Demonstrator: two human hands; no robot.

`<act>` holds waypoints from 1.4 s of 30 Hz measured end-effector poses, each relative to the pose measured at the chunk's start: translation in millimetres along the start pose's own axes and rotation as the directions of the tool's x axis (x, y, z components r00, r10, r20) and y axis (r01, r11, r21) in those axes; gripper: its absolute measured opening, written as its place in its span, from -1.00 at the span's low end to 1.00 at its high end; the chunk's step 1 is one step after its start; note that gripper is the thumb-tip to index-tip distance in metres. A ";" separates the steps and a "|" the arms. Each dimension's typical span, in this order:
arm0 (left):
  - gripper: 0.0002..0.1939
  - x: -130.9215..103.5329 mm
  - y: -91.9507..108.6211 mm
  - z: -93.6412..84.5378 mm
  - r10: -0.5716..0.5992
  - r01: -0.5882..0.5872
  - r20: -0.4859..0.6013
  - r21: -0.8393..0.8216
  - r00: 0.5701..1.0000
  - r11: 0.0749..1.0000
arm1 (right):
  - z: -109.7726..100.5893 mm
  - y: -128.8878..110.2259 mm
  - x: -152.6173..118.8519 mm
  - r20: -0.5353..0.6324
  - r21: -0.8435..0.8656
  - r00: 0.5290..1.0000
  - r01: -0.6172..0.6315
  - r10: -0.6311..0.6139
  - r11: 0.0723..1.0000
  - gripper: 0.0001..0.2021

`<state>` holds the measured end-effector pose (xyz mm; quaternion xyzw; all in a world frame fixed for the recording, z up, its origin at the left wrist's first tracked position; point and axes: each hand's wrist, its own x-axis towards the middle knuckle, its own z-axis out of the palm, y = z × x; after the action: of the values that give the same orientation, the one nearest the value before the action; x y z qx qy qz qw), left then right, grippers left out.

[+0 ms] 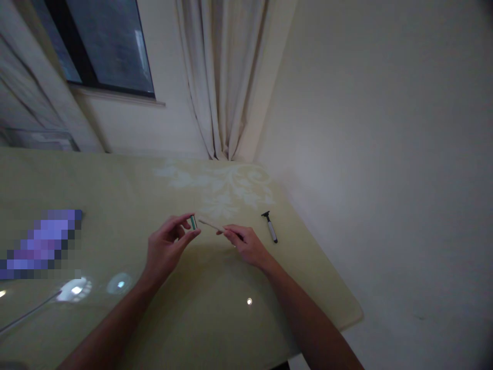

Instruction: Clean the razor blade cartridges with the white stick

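Observation:
Between the thumb and fingertips of my left hand (169, 241) is a small green and dark piece (193, 222), held upright, which looks like a razor cartridge. My right hand (244, 241) pinches a thin pale stick (211, 225) that resembles a small brush. The stick points left, and its tip is close beside the small piece; whether they touch is hard to tell. A razor (271, 230) with a dark head and grey handle lies on the table (185, 318), to the right of my right hand.
A pixelated bluish-purple item (44, 241) lies at the table's left. A thin cable (31, 312) runs in at the lower left. Behind the table are a curtain (223, 77) and a window (111, 46). A bare wall (385, 154) borders the table's right edge.

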<state>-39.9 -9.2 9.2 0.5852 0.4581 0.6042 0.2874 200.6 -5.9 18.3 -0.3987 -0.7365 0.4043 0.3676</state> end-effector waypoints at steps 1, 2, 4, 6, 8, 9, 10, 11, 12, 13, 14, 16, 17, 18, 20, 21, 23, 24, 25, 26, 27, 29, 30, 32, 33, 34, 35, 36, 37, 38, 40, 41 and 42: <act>-0.63 -0.2 -0.1 -0.1 -0.001 0.001 0.002 -0.002 1.000 1.000 | 0.9 -0.5 -0.2 0.014 0.016 1.000 -0.002 0.002 1.000 -0.53; -0.63 -0.5 -0.2 -0.2 0.000 0.000 0.004 -0.004 1.000 1.000 | 1.9 -1.3 -0.4 0.035 0.033 0.999 -0.003 0.002 0.999 -0.54; -0.62 -0.9 -0.4 -0.7 0.002 -0.002 0.002 -0.004 1.000 1.000 | 3.1 -2.7 -0.2 0.065 0.043 0.998 0.002 -0.005 0.999 -0.55; -0.60 -1.3 -0.7 -1.2 -0.006 0.006 -0.004 -0.007 1.000 1.000 | 2.5 -3.3 0.4 0.042 0.024 0.999 0.010 -0.010 1.000 -0.57; -0.59 -1.5 -1.0 -1.3 -0.021 0.021 -0.001 -0.010 1.000 1.000 | 1.0 -3.3 0.8 -0.007 0.012 1.000 0.009 -0.009 1.000 -0.57; -0.59 -1.5 -1.1 -1.2 -0.026 0.026 0.005 -0.011 1.000 1.000 | 0.4 -3.3 0.8 -0.021 0.020 1.000 0.007 -0.006 1.000 -0.57; -0.59 -1.5 -1.1 -1.1 -0.027 0.027 0.012 -0.013 1.000 1.000 | 0.3 -3.5 0.7 -0.019 0.032 1.000 0.003 -0.003 0.999 -0.57; -0.60 -1.4 -1.1 -0.9 -0.023 0.023 0.015 -0.013 1.000 1.000 | 0.5 -3.8 0.4 -0.003 0.044 1.000 0.000 0.000 0.999 -0.57; -0.60 -1.3 -1.1 -0.8 -0.016 0.016 0.014 -0.014 1.000 1.000 | 1.1 -4.2 0.2 0.019 0.050 1.000 -0.004 0.003 0.999 -0.56; -0.60 -1.1 -1.0 -0.6 -0.009 0.009 0.009 -0.016 1.000 1.000 | 1.7 -4.6 0.0 0.039 0.049 0.999 -0.005 0.003 0.999 -0.56; -0.60 -0.9 -0.9 -0.5 -0.003 0.003 0.002 -0.018 1.000 1.000 | 2.3 -4.8 0.0 0.050 0.040 0.999 -0.001 -0.001 0.999 -0.56; -0.60 -0.5 -0.6 -0.5 -0.001 0.001 -0.007 -0.011 1.000 1.000 | 2.9 -4.8 0.1 0.027 0.016 1.000 0.008 -0.008 1.000 -0.55; -0.60 -0.5 -0.4 -0.5 -0.003 0.003 -0.005 -0.003 1.000 1.000 | 3.0 -4.7 0.3 0.001 0.009 1.000 0.009 -0.009 1.000 -0.55; -0.61 -0.6 -0.1 -0.4 -0.002 0.002 0.001 0.005 1.000 1.000 | 3.1 -4.6 0.4 -0.019 0.009 1.000 0.008 -0.008 1.000 -0.54; -0.62 -1.1 0.5 -0.3 0.003 -0.003 0.013 0.016 1.000 1.000 | 3.6 -4.6 0.5 -0.025 0.023 1.000 -0.002 0.002 1.000 -0.54; -0.62 -1.4 0.8 -0.2 0.007 -0.007 0.015 0.014 1.000 1.000 | 4.0 -4.6 0.5 -0.010 0.027 1.000 -0.008 0.008 1.000 -0.54; -0.60 -2.0 0.9 0.0 0.012 -0.012 0.012 0.007 1.000 1.000 | 4.5 -4.4 0.5 0.025 0.015 1.000 -0.012 0.012 1.000 -0.54; -0.60 -2.2 0.8 0.1 0.011 -0.011 0.011 0.006 1.000 1.000 | 4.6 -4.2 0.5 0.030 0.001 0.999 -0.010 0.010 1.000 -0.54; -0.61 -2.3 0.5 0.3 0.009 -0.009 0.010 0.008 1.000 1.000 | 4.4 -3.9 0.6 0.021 -0.010 1.000 -0.007 0.007 1.000 -0.55; -0.61 -2.3 0.3 0.4 0.006 -0.006 0.012 0.012 1.000 1.000 | 4.3 -3.6 0.7 0.001 -0.016 1.000 -0.005 0.005 1.000 -0.55; -0.62 -2.2 0.1 0.6 0.005 -0.006 0.018 0.018 1.000 1.000 | 4.2 -3.5 0.8 -0.020 -0.014 1.000 -0.005 0.005 1.000 -0.55; -0.63 -2.1 0.0 1.2 0.010 -0.011 0.031 0.028 0.999 1.000 | 4.5 -3.5 0.7 -0.035 -0.003 0.999 -0.010 0.010 1.000 -0.56; -0.63 -2.2 0.1 1.6 0.012 -0.014 0.037 0.030 0.999 0.999 | 5.0 -3.6 0.6 -0.024 -0.001 1.000 -0.014 0.013 1.000 -0.56; -0.63 -2.4 0.6 2.6 0.015 -0.016 0.037 0.027 0.999 1.000 | 5.9 -3.7 0.6 0.017 -0.013 1.000 -0.015 0.015 1.000 -0.56; -0.63 -2.6 0.7 3.1 0.014 -0.015 0.033 0.024 0.999 1.000 | 6.0 -3.7 0.6 0.031 -0.023 0.999 -0.013 0.014 1.000 -0.55; -0.64 -2.7 0.8 3.6 0.011 -0.012 0.030 0.023 0.999 1.000 | 5.8 -3.7 0.7 0.036 -0.033 0.999 -0.013 0.014 0.999 -0.55; -0.64 -2.9 0.8 4.1 0.007 -0.008 0.029 0.022 1.000 1.000 | 5.4 -3.8 0.8 0.028 -0.040 0.999 -0.014 0.015 0.999 -0.55; -0.64 -3.1 0.6 4.5 0.003 -0.003 0.031 0.022 1.000 1.000 | 4.9 -4.1 0.8 0.012 -0.042 1.000 -0.015 0.016 0.999 -0.54; -0.63 -3.3 0.3 4.9 -0.002 0.001 0.034 0.022 0.999 1.000 | 4.5 -4.6 0.7 -0.009 -0.039 1.000 -0.017 0.017 0.999 -0.54; -0.63 -3.5 0.1 5.1 -0.006 0.005 0.036 0.022 0.999 1.000 | 4.4 -5.3 0.5 -0.027 -0.032 0.999 -0.019 0.018 0.999 -0.54; -0.62 -3.8 -0.2 5.3 -0.008 0.008 0.043 0.021 0.999 1.000 | 5.0 -6.7 0.0 -0.034 -0.013 0.999 -0.024 0.023 1.000 -0.54; -0.62 -3.9 -0.3 5.2 -0.006 0.006 0.044 0.020 0.999 1.000 | 5.6 -7.1 -0.2 -0.022 -0.006 0.999 -0.023 0.023 1.000 -0.55; -0.62 -3.9 -0.2 5.2 -0.004 0.003 0.044 0.021 0.999 1.000 | 6.1 -7.2 -0.2 -0.008 -0.005 1.000 -0.022 0.022 1.000 -0.55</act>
<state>-34.3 -11.4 6.7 0.6004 0.4589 0.5859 0.2926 193.3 -10.5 22.2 -0.4093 -0.7316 0.4051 0.3649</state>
